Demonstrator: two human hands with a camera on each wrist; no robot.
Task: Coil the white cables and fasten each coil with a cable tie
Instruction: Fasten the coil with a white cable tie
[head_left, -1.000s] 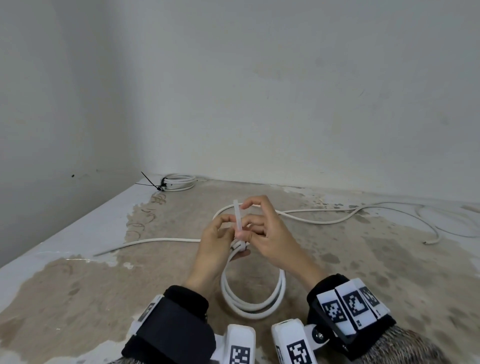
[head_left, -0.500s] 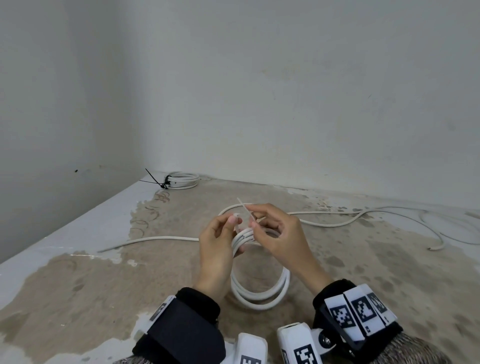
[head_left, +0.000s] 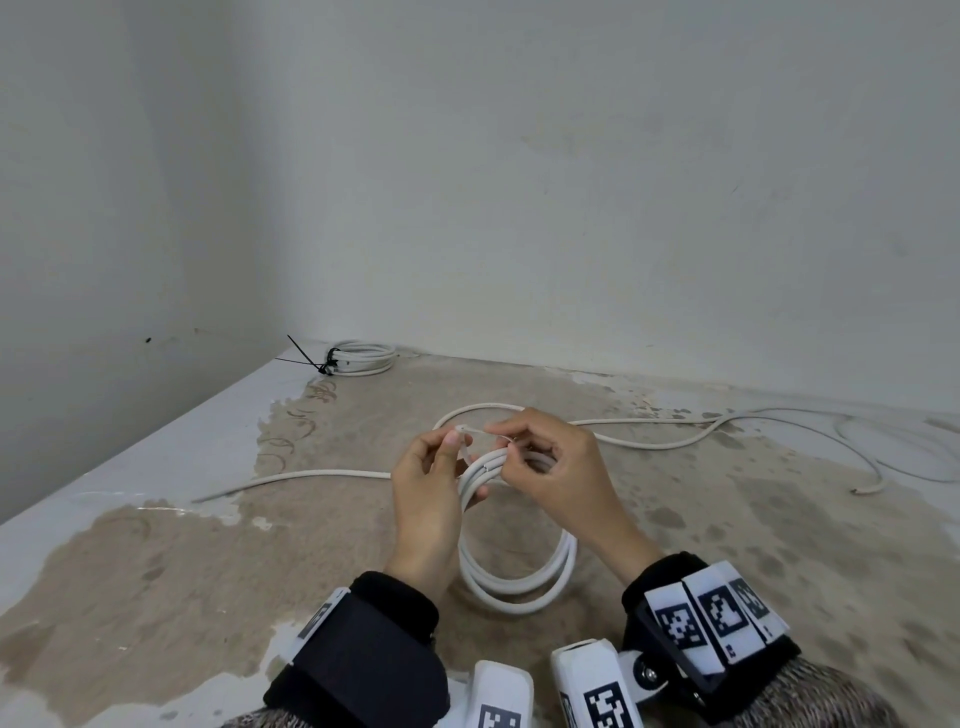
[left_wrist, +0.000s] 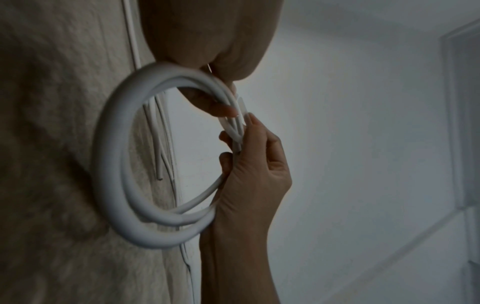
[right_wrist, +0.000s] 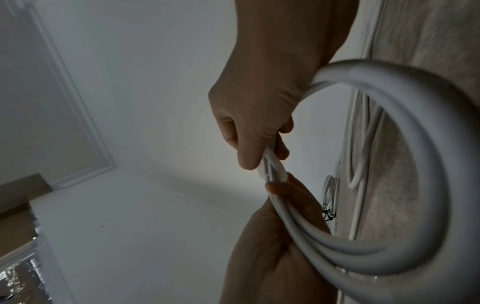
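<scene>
A white cable coil (head_left: 519, 590) of a few loops hangs upright between my hands, its bottom near the floor. A white cable tie (head_left: 475, 430) wraps the strands at the top of the coil (left_wrist: 116, 164). My left hand (head_left: 457, 439) pinches one end of the tie, with its lower fingers under the strands. My right hand (head_left: 505, 446) pinches the other end, its other fingers curled through the loops. The wrist views show the tie (left_wrist: 239, 123) (right_wrist: 270, 164) looped round the bundle between both hands' fingertips. The right hand (left_wrist: 254, 174) reaches in from below in the left wrist view.
A finished coil (head_left: 363, 358) with a black tie lies in the far left corner by the wall. A loose white cable (head_left: 665, 441) snakes across the stained floor (head_left: 311, 545) to the right, and one strand (head_left: 291, 477) runs off left. Walls close the back and left.
The tie's tail, upright between my hands a second ago, now lies almost level between the fingertips. Both hands have shifted slightly with the coil.
</scene>
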